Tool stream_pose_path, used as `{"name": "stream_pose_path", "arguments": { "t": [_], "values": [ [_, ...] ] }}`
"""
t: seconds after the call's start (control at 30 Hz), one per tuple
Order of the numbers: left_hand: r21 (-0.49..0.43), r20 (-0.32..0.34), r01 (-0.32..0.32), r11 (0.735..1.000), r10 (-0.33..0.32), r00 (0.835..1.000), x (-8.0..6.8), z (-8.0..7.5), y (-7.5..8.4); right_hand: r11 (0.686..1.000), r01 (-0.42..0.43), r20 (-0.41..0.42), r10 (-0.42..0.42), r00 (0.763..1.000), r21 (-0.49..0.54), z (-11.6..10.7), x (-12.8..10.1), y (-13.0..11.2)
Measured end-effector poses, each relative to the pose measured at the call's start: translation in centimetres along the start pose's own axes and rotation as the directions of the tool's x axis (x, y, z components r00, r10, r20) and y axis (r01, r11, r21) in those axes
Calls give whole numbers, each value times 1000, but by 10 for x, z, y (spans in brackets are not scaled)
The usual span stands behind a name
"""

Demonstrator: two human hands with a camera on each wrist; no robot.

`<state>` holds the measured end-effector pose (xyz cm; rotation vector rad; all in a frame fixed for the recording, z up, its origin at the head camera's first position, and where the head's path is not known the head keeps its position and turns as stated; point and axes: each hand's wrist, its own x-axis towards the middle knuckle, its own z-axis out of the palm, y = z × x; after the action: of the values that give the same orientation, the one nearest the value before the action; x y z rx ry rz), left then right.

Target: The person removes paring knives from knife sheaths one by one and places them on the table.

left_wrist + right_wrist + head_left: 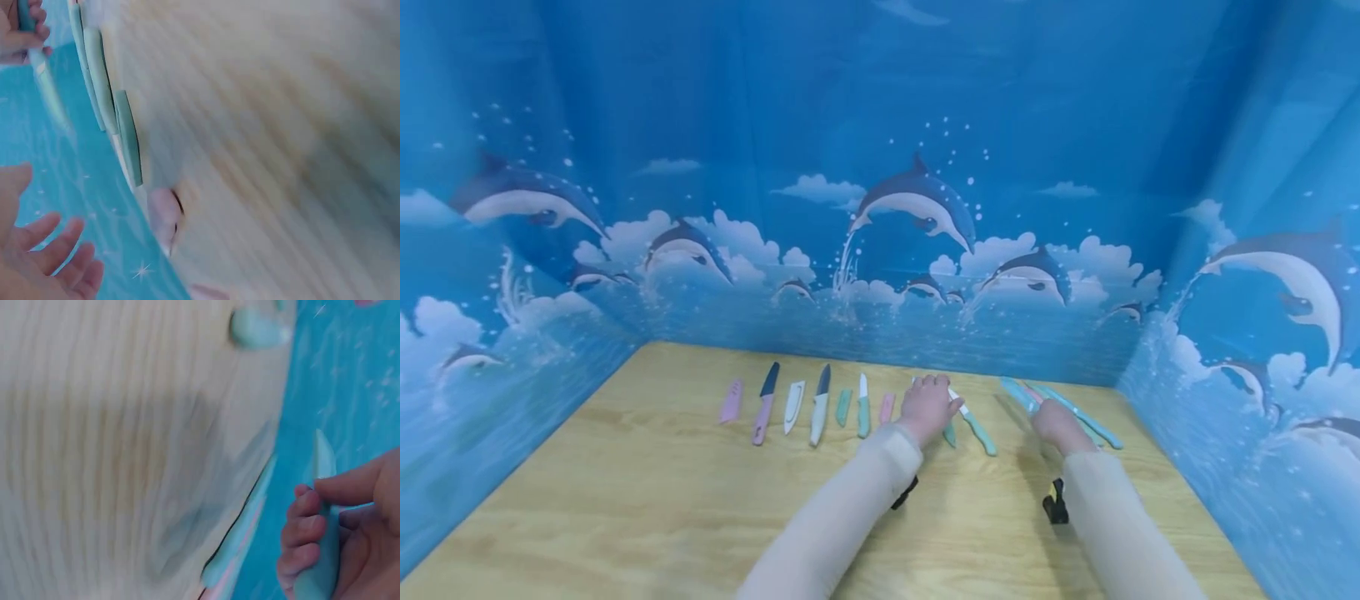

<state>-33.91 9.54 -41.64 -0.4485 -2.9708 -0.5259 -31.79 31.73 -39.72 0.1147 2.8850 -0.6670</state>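
Teal sheath [319, 550] sits gripped in the right hand [1058, 423], fingers curled round it above the table's [625, 500] far right. Left hand [927, 406] hovers with fingers loosely spread over a teal knife [973, 425], seemingly to reach it.

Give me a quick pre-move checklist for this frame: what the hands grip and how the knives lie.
1. Right hand grips a teal knife: ok.
2. Left hand holds something: cannot tell; its fingers look spread in the wrist view.
3. Teal knife with white blade lies flat beside the left hand: ok.
4. Knife row on the wooden table lies apart from the hands: ok.
5. Wrist views sharp: not ok, blurred.
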Motion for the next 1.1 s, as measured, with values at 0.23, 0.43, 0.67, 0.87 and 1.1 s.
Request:
{"name": "stream_pose_path", "arguments": {
  "t": [0.23,0.43,0.67,0.87,1.1],
  "values": [
    [-48,-4,-108,993,108,994,-22,-23,-14,994,107,2,-107,994,9,1,-27,-34],
    [-52,54,-197,979,200,978,-48,-42,-30,982,186,16,-186,982,3,23,-50,-67],
    [9,131,-310,951,306,943,-77,-54,-37,966,259,-2,-259,966,-2,40,-83,-97],
    [71,188,-435,898,416,889,-100,-58,-46,935,354,-25,-354,935,-18,48,-107,-112],
    [-121,254,-434,893,451,856,-132,-54,-52,881,472,24,-472,881,-18,58,-127,-114]
  ]
}}
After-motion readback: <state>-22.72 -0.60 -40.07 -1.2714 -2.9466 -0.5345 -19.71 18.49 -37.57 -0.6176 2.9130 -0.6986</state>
